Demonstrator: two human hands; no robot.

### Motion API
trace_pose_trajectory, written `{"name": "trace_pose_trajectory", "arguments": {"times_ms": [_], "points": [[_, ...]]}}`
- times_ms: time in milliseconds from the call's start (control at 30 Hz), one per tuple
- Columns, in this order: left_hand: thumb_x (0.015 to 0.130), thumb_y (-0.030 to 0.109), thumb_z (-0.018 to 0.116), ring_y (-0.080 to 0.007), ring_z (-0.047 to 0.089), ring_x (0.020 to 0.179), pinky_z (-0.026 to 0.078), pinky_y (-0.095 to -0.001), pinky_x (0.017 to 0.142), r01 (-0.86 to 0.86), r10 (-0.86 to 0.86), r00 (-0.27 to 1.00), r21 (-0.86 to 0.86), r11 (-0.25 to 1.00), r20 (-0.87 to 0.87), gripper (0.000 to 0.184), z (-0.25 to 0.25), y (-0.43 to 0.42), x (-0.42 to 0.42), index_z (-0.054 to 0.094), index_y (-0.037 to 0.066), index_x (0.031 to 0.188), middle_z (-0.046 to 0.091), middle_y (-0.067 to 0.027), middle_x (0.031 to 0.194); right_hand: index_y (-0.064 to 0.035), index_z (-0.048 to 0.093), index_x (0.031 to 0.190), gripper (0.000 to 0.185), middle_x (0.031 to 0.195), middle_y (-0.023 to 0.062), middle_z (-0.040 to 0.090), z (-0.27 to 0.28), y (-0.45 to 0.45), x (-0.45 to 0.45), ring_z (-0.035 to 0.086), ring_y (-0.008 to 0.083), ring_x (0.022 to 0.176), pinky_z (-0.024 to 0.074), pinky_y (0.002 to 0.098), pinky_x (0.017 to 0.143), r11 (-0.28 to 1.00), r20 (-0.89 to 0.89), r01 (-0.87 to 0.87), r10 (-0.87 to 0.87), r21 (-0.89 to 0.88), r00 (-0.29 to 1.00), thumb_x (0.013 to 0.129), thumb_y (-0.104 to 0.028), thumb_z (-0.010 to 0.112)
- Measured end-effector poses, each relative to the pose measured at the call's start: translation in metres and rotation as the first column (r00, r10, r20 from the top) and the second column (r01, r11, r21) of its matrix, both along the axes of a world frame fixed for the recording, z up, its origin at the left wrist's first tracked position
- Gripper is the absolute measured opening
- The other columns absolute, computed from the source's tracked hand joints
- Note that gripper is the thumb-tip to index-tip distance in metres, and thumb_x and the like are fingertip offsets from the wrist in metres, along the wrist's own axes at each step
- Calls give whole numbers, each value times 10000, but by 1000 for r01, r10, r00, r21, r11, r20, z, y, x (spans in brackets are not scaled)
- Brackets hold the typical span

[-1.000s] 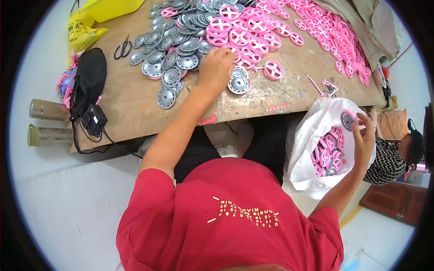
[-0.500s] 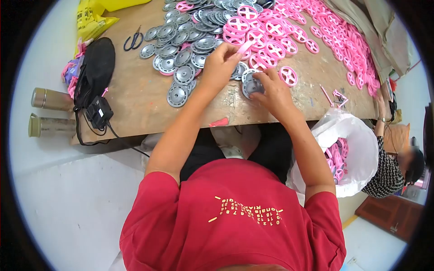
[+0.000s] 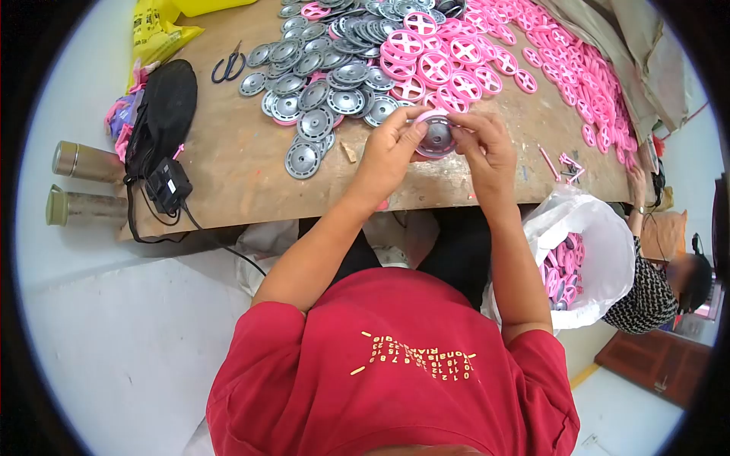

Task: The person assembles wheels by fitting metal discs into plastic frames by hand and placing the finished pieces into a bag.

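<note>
Between both hands is a wheel made of a grey disc and a pink ring [image 3: 437, 138], held just over the near part of the table. My left hand [image 3: 389, 152] pinches its left edge with thumb and fingers. On the opposite side, my right hand [image 3: 487, 148] is closed on the right edge, its fingertips on the grey disc. Pink spoked wheels [image 3: 435, 68] lie heaped just beyond the hands. To their left spreads a pile of grey discs [image 3: 315, 95], with a few pink rims showing among them.
More pink wheels [image 3: 601, 95] spread along the right side. An open white bag [image 3: 608, 251] beside my right arm contains pink-and-grey wheels. Scissors [image 3: 228, 64], a black adapter [image 3: 169, 186] and two bottles [image 3: 87, 207] are at left. Another person [image 3: 646, 292] is at far right.
My right hand has lifted a grey disc from the table and brought it to the pink wheel in my left hand. The left hand has come nearer; both hands now hold the two parts together.
</note>
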State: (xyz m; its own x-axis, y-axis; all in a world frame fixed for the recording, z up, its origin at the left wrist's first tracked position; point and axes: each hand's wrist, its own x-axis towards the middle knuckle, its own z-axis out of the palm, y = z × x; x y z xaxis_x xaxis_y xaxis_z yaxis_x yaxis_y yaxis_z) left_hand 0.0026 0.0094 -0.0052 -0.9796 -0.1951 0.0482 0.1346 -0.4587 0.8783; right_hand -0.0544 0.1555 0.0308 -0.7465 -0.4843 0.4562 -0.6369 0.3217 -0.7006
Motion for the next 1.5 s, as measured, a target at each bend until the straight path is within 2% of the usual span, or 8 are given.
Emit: {"name": "trace_pose_trajectory", "arguments": {"times_ms": [200,333,400,767,900,1067,1300,1500], "points": [[972,167,482,-106,599,895,525,-249,748,-213,132,974,-551,807,-184,288,-7,9,1,548,15,1207,602,-47,1063,-5,576,1100,197,944,30,576,-1,10,0,521,69,710,433,212,612,999,367,-14,29,-43,930,907,-37,549],[932,119,533,-110,613,796,497,-254,665,-185,120,977,-422,888,-176,320,-5,20,-2,521,30,1239,648,-86,972,3,542,1118,212,935,36,577,-5,21,-5,530,77,713,439,214,616,1000,367,-2,4,-5,930,911,-43,540],[904,80,559,-112,625,763,513,-256,655,-39,25,997,-194,980,-77,387,-5,26,1,460,28,1275,649,-104,945,2,508,1150,254,962,41,574,-9,25,-8,534,82,721,440,216,617,965,529,18,129,-262,839,902,-40,543],[860,60,576,-169,659,784,530,-307,680,130,-147,987,-200,971,-71,377,-8,64,20,474,21,1221,642,-108,920,-36,495,1192,338,1054,33,574,24,102,35,559,101,926,455,231,762,992,575,73,-1,-102,818,862,-30,568],[776,119,663,-315,603,849,484,-408,748,-262,24,957,-827,497,-289,363,-12,28,4,576,61,1125,614,-138,959,-28,536,1178,319,1011,26,590,63,191,40,557,94,926,453,234,780,936,422,351,-308,-24,852,871,-83,603],[717,61,676,-286,566,827,466,-389,732,-414,116,910,-889,195,-399,211,-20,-15,-8,647,82,925,586,-75,891,-14,580,1154,284,975,19,585,80,243,40,539,78,842,421,200,737,670,-86,612,-642,420,762,883,-96,601],[717,69,641,-233,542,808,432,-366,712,-425,-61,900,-901,87,-431,140,-39,-1,-12,659,100,852,567,-34,846,-55,637,1089,252,991,53,646,17,60,-15,580,130,807,452,258,714,966,160,25,-68,256,985,840,-90,640],[721,90,592,-215,534,835,429,-356,721,-468,-51,881,-882,49,-470,70,-47,-1,-13,642,96,771,554,-23,831,-85,625,1106,357,977,96,645,-40,-1,-59,604,268,798,469,322,683,889,-315,-149,305,434,899,755,-24,624]]}}
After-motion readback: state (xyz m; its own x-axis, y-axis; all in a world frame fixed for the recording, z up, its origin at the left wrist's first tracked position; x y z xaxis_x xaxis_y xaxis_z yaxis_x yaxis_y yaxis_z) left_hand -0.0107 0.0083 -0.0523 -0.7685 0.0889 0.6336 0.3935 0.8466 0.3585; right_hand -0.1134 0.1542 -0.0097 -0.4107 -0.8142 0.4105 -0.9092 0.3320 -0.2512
